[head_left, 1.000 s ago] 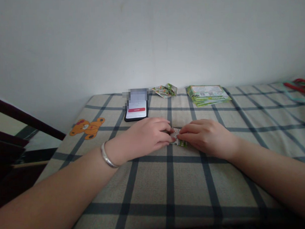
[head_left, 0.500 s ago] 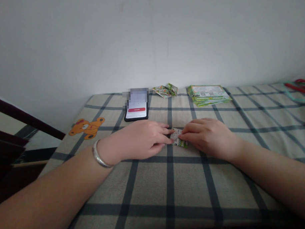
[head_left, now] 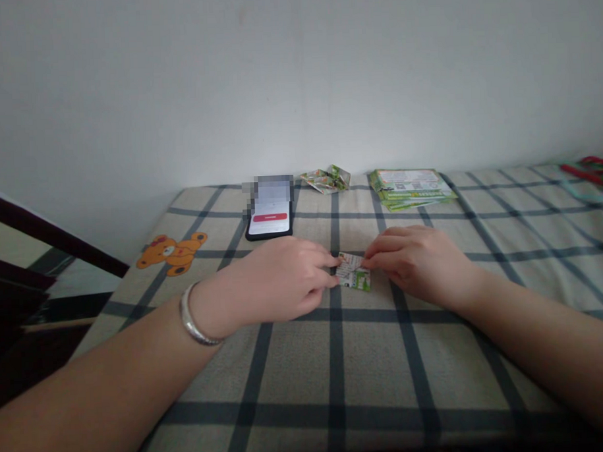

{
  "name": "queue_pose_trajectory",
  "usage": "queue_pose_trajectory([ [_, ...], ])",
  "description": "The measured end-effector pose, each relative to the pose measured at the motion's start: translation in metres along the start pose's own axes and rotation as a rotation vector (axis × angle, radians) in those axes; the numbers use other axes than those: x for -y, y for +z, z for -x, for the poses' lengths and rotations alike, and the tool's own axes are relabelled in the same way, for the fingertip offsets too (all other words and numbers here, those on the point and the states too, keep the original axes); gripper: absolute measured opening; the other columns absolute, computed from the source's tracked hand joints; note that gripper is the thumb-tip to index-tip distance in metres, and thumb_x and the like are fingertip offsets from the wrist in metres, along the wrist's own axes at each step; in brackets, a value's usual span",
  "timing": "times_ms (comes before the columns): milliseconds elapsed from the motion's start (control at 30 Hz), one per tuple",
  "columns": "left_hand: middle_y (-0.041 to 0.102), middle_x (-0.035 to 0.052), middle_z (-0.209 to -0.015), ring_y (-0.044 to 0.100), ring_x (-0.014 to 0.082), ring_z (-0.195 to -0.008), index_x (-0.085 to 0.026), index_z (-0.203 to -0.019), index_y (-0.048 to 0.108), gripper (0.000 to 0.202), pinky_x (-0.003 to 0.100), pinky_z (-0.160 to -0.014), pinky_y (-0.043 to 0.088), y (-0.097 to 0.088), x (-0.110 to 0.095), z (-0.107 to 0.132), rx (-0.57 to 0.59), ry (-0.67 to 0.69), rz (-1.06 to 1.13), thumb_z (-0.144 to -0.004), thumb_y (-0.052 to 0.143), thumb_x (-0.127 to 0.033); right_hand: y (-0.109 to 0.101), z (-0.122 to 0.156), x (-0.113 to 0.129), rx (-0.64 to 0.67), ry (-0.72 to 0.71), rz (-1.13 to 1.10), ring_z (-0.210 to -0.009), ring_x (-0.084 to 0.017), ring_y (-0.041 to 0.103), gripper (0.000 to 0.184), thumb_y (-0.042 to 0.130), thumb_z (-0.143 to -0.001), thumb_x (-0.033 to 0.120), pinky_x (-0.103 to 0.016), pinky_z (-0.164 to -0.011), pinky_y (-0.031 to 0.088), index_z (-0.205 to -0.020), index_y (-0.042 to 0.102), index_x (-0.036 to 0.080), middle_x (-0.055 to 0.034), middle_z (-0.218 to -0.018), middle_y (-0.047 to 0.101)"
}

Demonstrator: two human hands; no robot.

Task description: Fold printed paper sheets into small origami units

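Note:
A small folded paper (head_left: 351, 272), printed with text and green patches, lies on the checked tablecloth between my hands. At its left edge, my left hand (head_left: 296, 275) holds it down with the fingertips, and a silver bangle circles that wrist. From the other side, my right hand (head_left: 411, 258) has its fingers pinched together at the paper's upper right corner. Its thumb and index fingertips meet there, partly hidden from view. Most of the paper's printed face shows.
A phone (head_left: 270, 207) with a lit screen lies behind my left hand. Beside it sit folded paper pieces (head_left: 327, 179), then a stack of printed leaflets (head_left: 413, 188). Red and green cords (head_left: 599, 169) lie far right. A bear picture (head_left: 172, 253) decorates the checked tablecloth (head_left: 296, 364) near its left edge.
My right hand has drawn back slightly to the right and up, uncovering more of the folded paper. My left hand has shifted a little left, its fingertips still at the paper.

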State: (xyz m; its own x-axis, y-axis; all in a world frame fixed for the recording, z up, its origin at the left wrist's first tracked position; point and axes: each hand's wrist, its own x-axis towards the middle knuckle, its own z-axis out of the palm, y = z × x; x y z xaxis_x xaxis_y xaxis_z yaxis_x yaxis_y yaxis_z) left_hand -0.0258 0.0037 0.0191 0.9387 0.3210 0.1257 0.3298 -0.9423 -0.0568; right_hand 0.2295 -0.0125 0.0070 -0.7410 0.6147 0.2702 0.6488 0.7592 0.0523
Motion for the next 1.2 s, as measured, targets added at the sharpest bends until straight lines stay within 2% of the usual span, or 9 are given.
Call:
queue_pose_trajectory([
  [200,0.067,0.0020,-0.120,0.062,0.0215,-0.109,-0.023,-0.105,0.072,0.028,0.038,-0.095,0.051,0.003,0.002,-0.001,-0.059,-0.006,0.054,-0.088,0.051,-0.019,-0.002,-0.002,-0.006,0.007,-0.006,-0.041,-0.083,-0.019,0.062,0.028,0.053,-0.085,0.009,-0.032,-0.070,0.046,-0.090,0.075,0.025,-0.0003,-0.098,0.072],
  [400,0.067,0.0013,-0.120,0.062,0.0220,-0.106,-0.022,-0.095,0.072,0.023,0.039,-0.093,0.052,0.000,0.000,-0.002,-0.043,-0.018,0.095,-0.085,0.051,-0.017,0.001,0.000,-0.018,0.026,0.028,-0.206,-0.083,-0.017,0.064,0.033,0.052,-0.081,0.004,-0.031,-0.075,0.049,-0.090,0.076,0.024,0.0001,-0.095,0.073],
  [733,0.069,0.0066,-0.108,0.063,0.0221,-0.102,-0.018,-0.086,0.069,0.018,0.038,-0.090,0.053,0.002,-0.008,-0.005,-0.050,-0.078,0.051,-0.086,0.051,-0.017,-0.001,-0.004,-0.012,-0.001,0.008,-0.130,-0.082,-0.020,0.061,0.027,0.053,-0.080,0.006,-0.034,-0.075,0.047,-0.083,0.075,0.021,-0.0029,-0.090,0.072],
  [833,0.069,0.0072,-0.102,0.064,0.0208,-0.097,-0.017,-0.091,0.069,0.019,0.036,-0.087,0.053,0.003,-0.011,-0.006,-0.044,-0.132,0.057,-0.089,0.050,-0.020,-0.001,-0.005,-0.009,-0.004,0.003,-0.104,-0.082,-0.020,0.060,0.023,0.054,-0.082,0.008,-0.034,-0.074,0.046,-0.080,0.074,0.019,-0.0043,-0.089,0.071],
  [967,0.067,0.0066,-0.097,0.063,0.0200,-0.090,-0.015,-0.100,0.065,0.020,0.035,-0.082,0.053,0.011,-0.018,-0.010,-0.098,-0.242,0.014,-0.092,0.049,-0.023,-0.002,-0.005,-0.005,-0.007,0.001,-0.080,-0.082,-0.020,0.059,0.021,0.053,-0.083,0.010,-0.034,-0.076,0.046,-0.079,0.072,0.018,-0.0050,-0.088,0.070],
  [1100,0.065,0.0056,-0.095,0.061,0.0208,-0.088,-0.015,-0.110,0.061,0.022,0.036,-0.077,0.052,0.021,-0.021,-0.013,-0.161,-0.276,-0.065,-0.094,0.048,-0.023,-0.002,-0.006,-0.003,-0.003,0.015,-0.073,-0.082,-0.020,0.059,0.020,0.052,-0.083,0.010,-0.034,-0.077,0.046,-0.081,0.071,0.017,-0.0057,-0.087,0.069],
  [1200,0.064,0.0062,-0.098,0.060,0.0215,-0.092,-0.014,-0.117,0.059,0.026,0.037,-0.079,0.052,0.025,-0.020,-0.014,-0.188,-0.280,-0.096,-0.093,0.049,-0.021,-0.001,-0.008,-0.002,-0.002,0.059,-0.051,-0.081,-0.021,0.059,0.018,0.052,-0.083,0.012,-0.035,-0.076,0.046,-0.082,0.070,0.016,-0.0064,-0.085,0.068],
])
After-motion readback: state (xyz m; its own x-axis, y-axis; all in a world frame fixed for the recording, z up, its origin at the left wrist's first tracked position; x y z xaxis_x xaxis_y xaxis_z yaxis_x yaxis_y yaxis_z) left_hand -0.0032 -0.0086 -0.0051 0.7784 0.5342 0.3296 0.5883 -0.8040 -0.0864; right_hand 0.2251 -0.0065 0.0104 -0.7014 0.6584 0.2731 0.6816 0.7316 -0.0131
